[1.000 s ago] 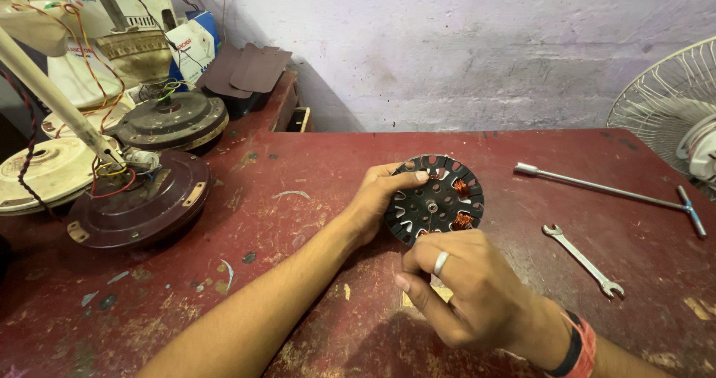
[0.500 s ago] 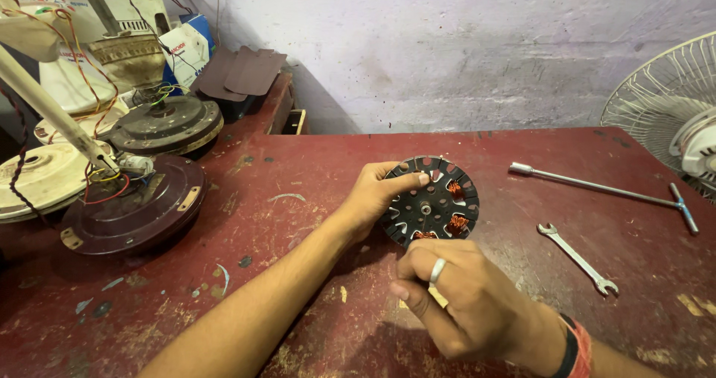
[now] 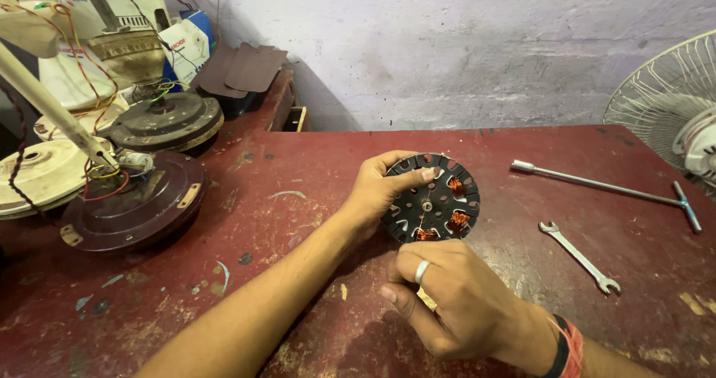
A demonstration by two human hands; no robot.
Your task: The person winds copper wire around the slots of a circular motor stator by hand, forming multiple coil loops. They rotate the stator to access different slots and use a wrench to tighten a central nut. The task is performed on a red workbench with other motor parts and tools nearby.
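A round black fan stator (image 3: pixel 436 199) with copper windings in some slots stands tilted on its edge on the red table (image 3: pixel 313 154). My left hand (image 3: pixel 384 190) grips its left rim, thumb across the face. My right hand (image 3: pixel 447 300), with a ring and a red wristband, hovers just below the stator with fingers curled; a small pale bit shows under the fingers, and I cannot tell whether they pinch it.
A T-handle wrench (image 3: pixel 608 188) and an open-end spanner (image 3: pixel 579 256) lie at right. A table fan grille (image 3: pixel 671 102) stands at the far right. Ceiling fan motors (image 3: pixel 134 206) with loose wires crowd the left side.
The view has shifted slightly. My right hand has drawn a little nearer to the stator's lower edge; my left hand keeps its grip.
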